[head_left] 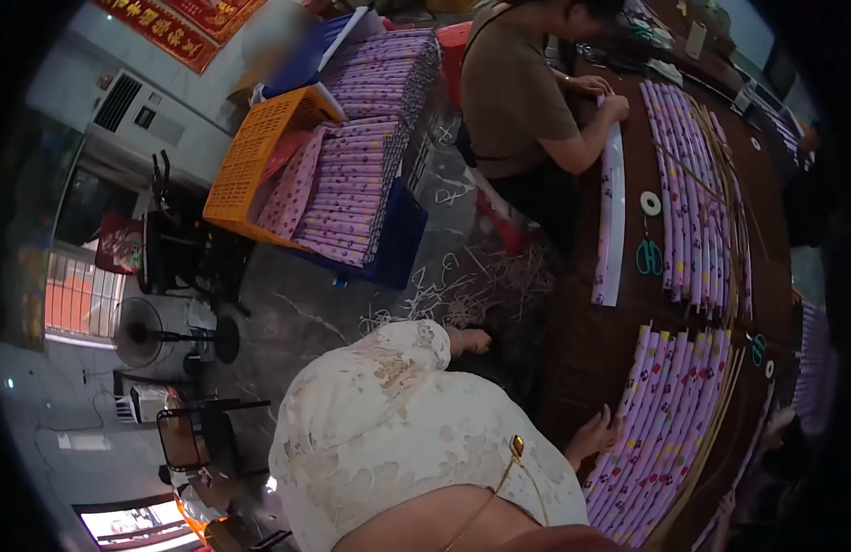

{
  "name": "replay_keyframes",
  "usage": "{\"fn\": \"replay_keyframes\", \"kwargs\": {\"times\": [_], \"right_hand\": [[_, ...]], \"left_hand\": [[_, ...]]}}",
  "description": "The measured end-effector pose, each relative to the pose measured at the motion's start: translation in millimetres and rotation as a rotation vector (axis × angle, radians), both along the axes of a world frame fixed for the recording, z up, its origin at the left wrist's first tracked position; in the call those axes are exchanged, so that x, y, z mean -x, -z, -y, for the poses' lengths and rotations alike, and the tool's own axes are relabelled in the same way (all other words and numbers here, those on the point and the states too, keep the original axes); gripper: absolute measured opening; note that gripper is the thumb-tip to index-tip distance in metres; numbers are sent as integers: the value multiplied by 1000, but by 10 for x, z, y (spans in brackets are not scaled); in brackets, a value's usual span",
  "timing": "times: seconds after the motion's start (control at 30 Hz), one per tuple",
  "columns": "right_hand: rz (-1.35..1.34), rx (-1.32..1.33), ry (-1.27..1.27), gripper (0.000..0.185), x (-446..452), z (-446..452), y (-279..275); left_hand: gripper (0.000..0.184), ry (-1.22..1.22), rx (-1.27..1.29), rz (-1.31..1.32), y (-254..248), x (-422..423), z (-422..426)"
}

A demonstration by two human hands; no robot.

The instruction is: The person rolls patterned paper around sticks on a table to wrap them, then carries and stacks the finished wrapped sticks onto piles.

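Right hand (594,435): fingertips at the near edge of the purple rolls (669,419); whether they pinch one or only rest there, I cannot tell
Left hand (478,342): off the table, fingers curled; whether anything is clasped inside, I cannot tell
Purple rolls: side by side on the brown table (586,345), with tan sticks (723,414) along their far side
Row slipping: an uneven push from the right hand could skew the row, because the rolls look round and no wall is visible around them
Sticks snagging: some slant across the farther batch (683,202), so a tug on one could drag rolls with it
Scissors (648,258): loose beside that batch, near the tape roll (643,203); a sliding roll could knock them
Floor scraps (444,299): pale strips lie scattered, so a step there could slip
Orange basket (255,156): a pink patterned sheet (292,198) shows inside, next to a tall purple stack (352,184) that could topple if bumped
Blue crate (409,239): under the stack's edge; its inside is hidden
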State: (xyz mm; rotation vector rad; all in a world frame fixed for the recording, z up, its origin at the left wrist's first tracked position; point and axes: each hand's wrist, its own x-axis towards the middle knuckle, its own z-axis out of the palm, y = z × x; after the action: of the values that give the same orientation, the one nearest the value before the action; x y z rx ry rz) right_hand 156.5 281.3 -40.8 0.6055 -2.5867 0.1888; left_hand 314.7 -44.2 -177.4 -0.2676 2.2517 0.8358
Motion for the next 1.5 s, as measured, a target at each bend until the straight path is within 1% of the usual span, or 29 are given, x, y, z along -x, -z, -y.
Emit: {"fn": "replay_keyframes", "kwargs": {"times": [0.03,0.07,0.13,0.17,0.27,0.37,0.43,0.5,0.53,0.6,0.63,0.7,0.73,0.83,0.87,0.9,0.93,0.97,1.03,1.1,1.13,1.17,1.23,1.27,1.3,1.37,1.4,1.47,1.5], "right_hand": [[13,85,-107,15,-37,194,-98],[15,87,-122,15,-19,337,-74],[458,385,-469,16,-43,581,16],[462,383,-468,16,-49,723,28],[470,526,-729,22,-83,1228,-59],[558,565,-773,25,-20,1591,18],[561,509,-777,25,105,1826,-164],[519,542,-750,25,281,2046,-214],[501,538,-652,25,420,2105,-227],[381,538,-615,25,681,2340,-288],[345,548,-534,24,859,2434,-362],[179,534,-340,22,1214,2586,-423],[115,521,-238,21,1450,2656,-510],[-61,397,36,20,2378,2796,-792],[-53,462,172,21,2745,2832,-724],[43,430,291,32,3076,2873,-813],[140,390,395,41,3429,2921,-790],[231,354,498,50,3784,2970,-764],[69,180,632,65,4341,3119,-647],[125,98,696,78,4730,3258,-683],[287,10,754,84,4885,3320,-705],[282,8,757,84,4967,3323,-733],[683,-64,612,80,5101,3340,-759],[731,-29,529,70,5168,3270,-684],[733,-31,525,70,5241,3187,-618],[836,-106,435,50,5433,2983,-503],[757,29,331,36,5554,2841,-323],[747,213,186,26,5311,2658,-700],[614,-21,201,25,5384,2502,-772]], "left_hand": [[28,-98,61,-15,131,-145,146],[26,-187,123,-28,188,-281,283],[26,-278,133,14,9,-396,418],[26,-356,145,51,-108,-412,490],[25,-568,175,166,-370,-476,658],[30,-318,226,217,-272,-445,786],[31,-421,267,162,35,-429,916],[32,-355,204,-46,-89,-214,1112],[32,-262,174,-49,61,-131,1222],[34,-240,153,-3,445,7,1650],[34,-185,148,-12,427,246,1829],[37,-115,190,197,317,607,2166],[34,-179,57,26,982,529,2527],[32,-59,50,-14,963,964,2973],[31,-22,48,-21,890,840,3193],[30,10,47,-23,753,565,3422],[30,41,47,-28,603,-127,3755],[29,70,49,-42,546,6,3849],[27,125,59,-72,468,276,4022],[25,174,62,-105,535,595,4079],[25,177,56,-109,572,703,4107],[24,181,54,-107,660,742,4134],[22,187,58,-100,846,704,4119],[21,187,60,-94,932,587,3937],[21,184,61,-87,947,460,3769],[19,168,58,-76,984,177,3541],[19,156,55,-69,1120,349,3316],[18,149,61,-36,1197,339,3101],[18,152,67,-31,1163,277,3098]]}}
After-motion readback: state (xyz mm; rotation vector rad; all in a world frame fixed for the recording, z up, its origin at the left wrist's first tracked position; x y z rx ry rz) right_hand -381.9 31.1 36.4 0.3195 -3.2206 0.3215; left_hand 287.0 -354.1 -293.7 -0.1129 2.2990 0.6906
